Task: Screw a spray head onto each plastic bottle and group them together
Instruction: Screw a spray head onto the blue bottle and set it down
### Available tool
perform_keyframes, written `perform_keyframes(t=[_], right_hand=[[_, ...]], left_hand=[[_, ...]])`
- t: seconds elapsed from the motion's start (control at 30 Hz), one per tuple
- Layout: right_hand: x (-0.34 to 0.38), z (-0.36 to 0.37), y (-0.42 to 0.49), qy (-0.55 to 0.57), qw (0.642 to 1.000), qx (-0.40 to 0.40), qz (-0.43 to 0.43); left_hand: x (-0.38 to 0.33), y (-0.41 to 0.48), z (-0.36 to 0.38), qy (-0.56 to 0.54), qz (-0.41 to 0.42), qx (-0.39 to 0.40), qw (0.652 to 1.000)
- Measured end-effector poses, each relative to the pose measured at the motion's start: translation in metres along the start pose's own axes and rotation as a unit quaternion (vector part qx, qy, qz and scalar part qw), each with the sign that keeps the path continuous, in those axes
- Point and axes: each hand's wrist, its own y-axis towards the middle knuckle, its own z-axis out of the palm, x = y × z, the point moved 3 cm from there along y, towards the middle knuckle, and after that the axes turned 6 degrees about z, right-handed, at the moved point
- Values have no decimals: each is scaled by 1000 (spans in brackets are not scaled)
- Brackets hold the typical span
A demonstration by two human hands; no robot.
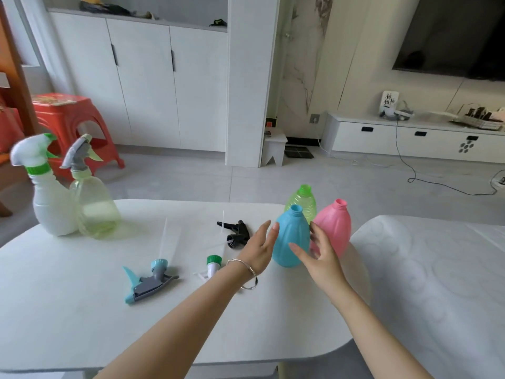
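The capless blue bottle [291,239] stands on the bench [82,324] between the left hand [261,251] and right hand [321,255], both released with straight fingers. The pink bottle [336,228] and green bottle [302,201] stand just beyond the right hand. A black spray head [236,233] lies just left of the left hand.

- A thin silver-coloured metal bangle [253,272] is worn on the left wrist: one plain, smooth, shiny ring, and it sits loosely.
- The left hand [259,248], just beyond the bangle, is bare and has plain nails.
- The left forearm [191,310], behind the bangle, is bare down to the picture's edge.
- The right hand [319,258] and the right forearm [369,324], right of the bangle, are bare too.
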Motion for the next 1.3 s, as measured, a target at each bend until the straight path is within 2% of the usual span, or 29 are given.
perform_keyframes(t=[0.13,0.27,0.37,0.5,0.63,0.7,0.87,1.03,1.17,1.3], right_hand=[[-5,3,3,30,1000,2,6],[6,-1,1,66,997,-22,-20],[21,1,-7,90,995,-22,-23],[35,20,-20,150,988,25,9],[53,52,-34,174,982,63,27],[60,70,-41,167,981,87,38],[74,124,-57,150,972,172,55],[81,176,-58,99,972,206,49],[71,211,-60,-21,970,241,12],[50,238,-57,-161,948,271,-31]], left_hand=[[-2,2,8,-29,26,-10,999],[-5,-5,7,-19,92,-42,995],[-17,-11,-11,29,143,-53,988],[-28,-27,-43,136,193,-21,971],[-20,-46,-77,215,165,-56,961],[-13,-58,-96,219,146,-77,962],[3,-97,-153,88,128,-107,982],[26,-139,-218,77,102,-164,978],[52,-171,-261,52,70,-193,977],[69,-191,-283,27,56,-206,977]])
